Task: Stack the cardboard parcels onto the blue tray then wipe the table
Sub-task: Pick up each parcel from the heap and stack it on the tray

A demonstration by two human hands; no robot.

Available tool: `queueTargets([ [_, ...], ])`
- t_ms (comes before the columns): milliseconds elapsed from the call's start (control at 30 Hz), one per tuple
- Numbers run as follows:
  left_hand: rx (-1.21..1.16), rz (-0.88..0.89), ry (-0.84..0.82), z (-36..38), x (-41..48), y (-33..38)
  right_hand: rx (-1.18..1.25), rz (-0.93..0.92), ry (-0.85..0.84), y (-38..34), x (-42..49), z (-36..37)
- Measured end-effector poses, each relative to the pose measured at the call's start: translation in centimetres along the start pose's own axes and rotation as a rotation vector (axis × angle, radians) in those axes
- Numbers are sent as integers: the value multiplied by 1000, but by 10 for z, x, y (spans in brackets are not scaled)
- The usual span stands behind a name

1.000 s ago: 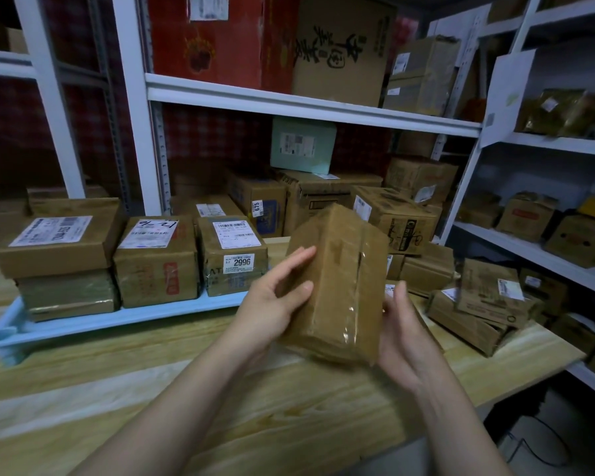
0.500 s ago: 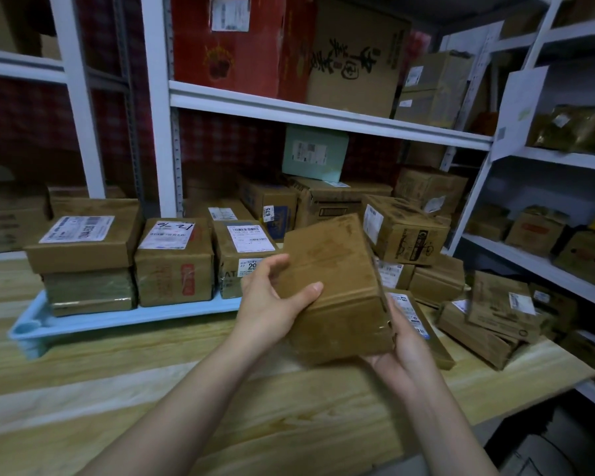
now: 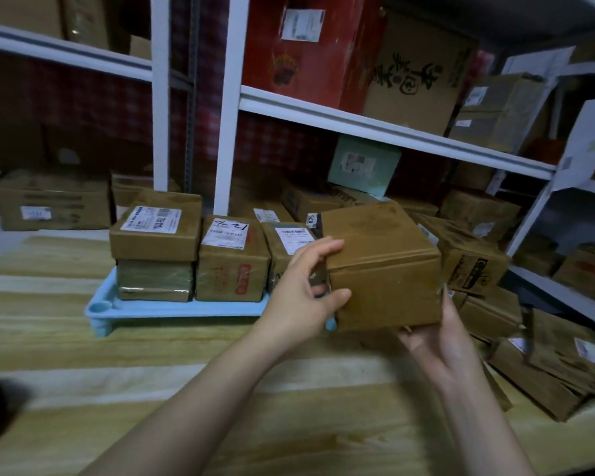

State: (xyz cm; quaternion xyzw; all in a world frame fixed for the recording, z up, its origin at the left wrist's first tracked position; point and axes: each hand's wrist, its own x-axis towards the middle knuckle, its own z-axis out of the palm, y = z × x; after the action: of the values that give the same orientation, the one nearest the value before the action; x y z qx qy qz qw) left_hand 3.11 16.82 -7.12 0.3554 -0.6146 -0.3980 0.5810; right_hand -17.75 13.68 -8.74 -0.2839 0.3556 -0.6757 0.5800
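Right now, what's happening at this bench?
A person holds one cardboard parcel in both hands, above the table, at the right end of the blue tray. The left hand grips its left edge; the right hand holds it from below. The tray carries a two-high stack and two more parcels. Other parcels lie on the table to the right.

1. A plain brown parcel (image 3: 385, 269) is hanging level at the right end of the tray, with the left grip (image 3: 301, 304) pinching its near corner and the right grip (image 3: 437, 345) cupping its underside.
2. The blue tray (image 3: 172, 309) is lying flat on the wooden surface (image 3: 152, 389), carrying a two-high stack (image 3: 155, 242) and two labelled boxes (image 3: 232, 266).
3. Loose parcels (image 3: 547, 365) are lying jumbled at the right end of the surface.
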Motion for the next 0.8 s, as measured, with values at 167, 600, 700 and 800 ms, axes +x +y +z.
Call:
queueTargets([
  [167, -30, -57, 9, 2, 2, -12, 54, -90, 63, 7, -8, -2],
  [600, -19, -35, 0, -3, 7, -10, 67, -175, 71, 29, -3, -7],
  [700, -30, -11, 3, -3, 7, -6, 66, -192, 64, 28, -4, -5],
  [800, -14, 10, 20, -5, 8, -5, 45, -201, 65, 26, -5, 0],
])
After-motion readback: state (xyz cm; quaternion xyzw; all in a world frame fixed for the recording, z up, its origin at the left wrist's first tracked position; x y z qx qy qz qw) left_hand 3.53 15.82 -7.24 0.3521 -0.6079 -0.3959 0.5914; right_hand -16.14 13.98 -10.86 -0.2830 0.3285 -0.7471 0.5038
